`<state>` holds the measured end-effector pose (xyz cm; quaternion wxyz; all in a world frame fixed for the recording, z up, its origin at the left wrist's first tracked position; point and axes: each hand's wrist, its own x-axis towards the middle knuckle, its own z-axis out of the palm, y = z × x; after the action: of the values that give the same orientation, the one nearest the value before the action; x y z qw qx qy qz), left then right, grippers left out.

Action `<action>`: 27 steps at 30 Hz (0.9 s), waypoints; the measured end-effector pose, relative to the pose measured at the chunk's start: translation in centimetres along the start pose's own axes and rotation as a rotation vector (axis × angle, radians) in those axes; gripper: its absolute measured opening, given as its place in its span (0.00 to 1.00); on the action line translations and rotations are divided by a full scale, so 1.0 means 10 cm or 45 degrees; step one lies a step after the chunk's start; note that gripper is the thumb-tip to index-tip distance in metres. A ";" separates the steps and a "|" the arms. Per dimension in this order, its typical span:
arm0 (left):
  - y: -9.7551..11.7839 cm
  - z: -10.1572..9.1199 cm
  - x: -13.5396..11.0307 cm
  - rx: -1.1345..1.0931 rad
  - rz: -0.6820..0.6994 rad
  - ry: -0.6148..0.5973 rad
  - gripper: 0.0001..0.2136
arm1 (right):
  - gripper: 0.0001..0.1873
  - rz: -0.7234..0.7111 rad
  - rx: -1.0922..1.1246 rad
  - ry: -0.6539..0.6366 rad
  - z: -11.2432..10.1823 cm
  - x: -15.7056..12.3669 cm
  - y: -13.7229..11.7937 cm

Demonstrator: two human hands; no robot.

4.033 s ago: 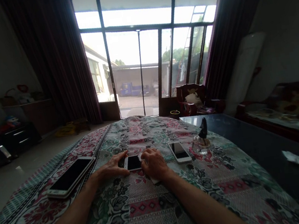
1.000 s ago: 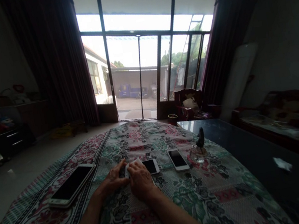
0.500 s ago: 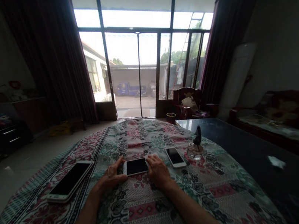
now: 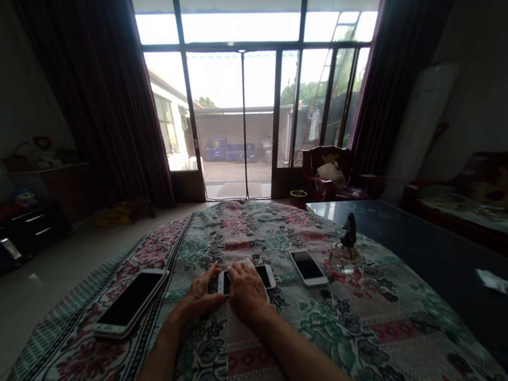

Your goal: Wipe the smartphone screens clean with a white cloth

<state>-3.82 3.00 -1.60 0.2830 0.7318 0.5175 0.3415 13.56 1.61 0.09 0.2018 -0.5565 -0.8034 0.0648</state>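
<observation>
My left hand [image 4: 198,300] lay spread, fingers arched over the left end of a white smartphone [image 4: 264,276], while my right hand [image 4: 247,292] sat curled on top of the same phone, covering its middle; in this dim view I could not tell whether they gripped it or only pressed. The phone lay flat on a floral bedspread [image 4: 256,368], between a larger smartphone [image 4: 130,303] on my left and a second white smartphone [image 4: 308,267] just to my right, near a glass ornament [image 4: 344,260].

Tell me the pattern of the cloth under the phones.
The cloth is red-and-green floral patchwork, best seen in the head view.
</observation>
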 end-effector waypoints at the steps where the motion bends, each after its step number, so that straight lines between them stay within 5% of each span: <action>1: -0.01 0.00 0.00 -0.010 0.000 0.003 0.43 | 0.26 -0.028 0.016 -0.001 0.03 0.00 -0.04; 8: -0.02 -0.01 0.01 -0.011 -0.030 0.003 0.43 | 0.24 -0.112 0.062 0.038 0.07 -0.06 -0.02; 19: 0.11 -0.05 -0.03 -0.001 -0.049 -0.009 0.42 | 0.24 0.136 0.008 0.091 -0.21 -0.15 0.65; 27: 0.12 -0.04 -0.03 -0.012 -0.047 0.002 0.42 | 0.25 0.038 0.000 0.079 -0.20 -0.21 0.52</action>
<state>-3.55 2.40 -0.50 0.2924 0.7204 0.5295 0.3393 19.52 1.42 -0.31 0.2256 -0.5700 -0.7884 0.0506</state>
